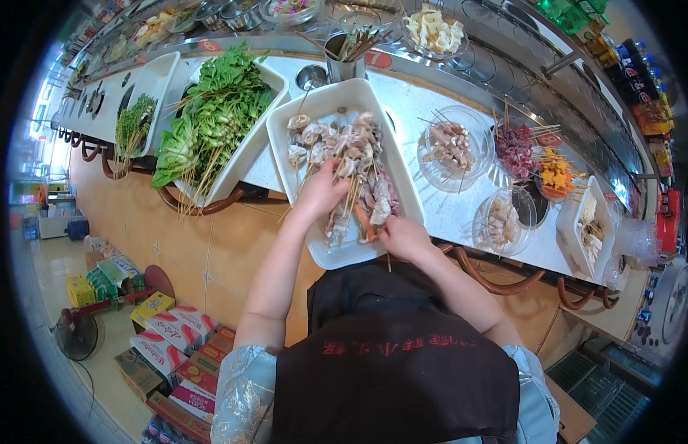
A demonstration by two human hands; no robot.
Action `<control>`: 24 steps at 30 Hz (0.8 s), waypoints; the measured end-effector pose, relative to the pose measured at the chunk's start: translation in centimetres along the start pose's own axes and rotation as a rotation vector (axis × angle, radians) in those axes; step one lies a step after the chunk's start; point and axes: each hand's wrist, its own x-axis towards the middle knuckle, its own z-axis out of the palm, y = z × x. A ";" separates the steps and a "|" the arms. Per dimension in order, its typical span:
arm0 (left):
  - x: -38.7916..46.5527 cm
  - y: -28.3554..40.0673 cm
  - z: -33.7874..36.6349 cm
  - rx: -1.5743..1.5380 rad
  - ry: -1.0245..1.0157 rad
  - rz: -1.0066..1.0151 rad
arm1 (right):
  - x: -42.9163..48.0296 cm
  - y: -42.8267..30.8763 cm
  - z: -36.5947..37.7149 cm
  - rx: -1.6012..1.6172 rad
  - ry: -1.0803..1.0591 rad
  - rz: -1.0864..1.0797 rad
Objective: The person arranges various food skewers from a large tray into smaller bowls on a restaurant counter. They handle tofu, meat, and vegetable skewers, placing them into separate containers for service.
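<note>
A white plastic tray point(281, 125) lies tilted on the counter in front of me, with many skewers of meat point(359, 136) in it. My left hand point(324, 190) is inside it, its fingers closed around bamboo sticks of some skewers near the middle. Down at the tray's lower right edge, my right hand point(404, 237) has its fingertips together by a pale skewered piece; whether it grips that piece is hard to tell. An orange piece point(364, 223) lies between the hands.
Leafy green skewers point(216, 119) fill a white tray on the left. Bowls of meat skewers point(452, 145), red meat point(515, 150) and orange pieces point(556, 175) stand right. Behind are a metal cup of sticks point(345, 66) and a conveyor with plates. Wooden chair backs point(499, 286) line the counter's near edge.
</note>
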 end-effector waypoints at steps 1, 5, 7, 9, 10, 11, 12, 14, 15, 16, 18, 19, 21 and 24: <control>0.0 -0.6 -0.5 -0.160 0.024 0.063 | -0.4 0.6 0.0 0.073 0.058 0.023; -1.6 -2.3 -1.0 -0.838 -0.061 -0.056 | -2.0 3.2 0.2 0.786 0.134 0.030; -2.2 -2.9 -1.0 -1.090 -0.099 -0.137 | -2.7 4.0 0.6 0.981 0.190 -0.001; -2.8 -3.1 -0.2 -1.140 -0.101 -0.200 | -3.0 4.2 0.6 0.983 0.246 0.024; -3.0 -3.1 0.1 -1.128 -0.156 -0.186 | -2.9 4.1 0.5 1.007 0.322 -0.029; -3.1 -3.1 0.3 -1.078 -0.186 -0.242 | -2.7 3.7 0.1 1.044 0.330 -0.040; -3.1 -3.0 0.7 -1.061 -0.194 -0.235 | -2.5 3.3 -0.6 1.107 0.314 -0.049; -3.2 -2.6 1.4 -0.958 -0.137 -0.157 | -2.1 2.5 -2.8 1.217 0.264 -0.007; -3.2 -2.4 1.8 -0.887 -0.090 -0.141 | -1.5 1.9 -4.1 1.116 0.337 -0.123; -3.3 -2.2 2.1 -0.786 -0.084 -0.095 | -0.8 1.0 -5.5 1.022 0.413 -0.186; -3.4 -2.0 2.6 -0.478 0.017 0.014 | -0.6 -0.5 -8.2 0.908 0.601 -0.322; -3.4 -1.8 2.8 -0.337 0.073 0.103 | -0.7 -0.9 -9.4 0.887 0.713 -0.397; -3.6 -1.7 3.1 -0.316 0.001 -0.028 | -0.7 -1.3 -10.7 0.828 0.915 -0.513; -3.7 -1.5 3.3 -0.197 0.013 -0.090 | 1.0 -1.9 -10.4 0.572 1.170 -0.574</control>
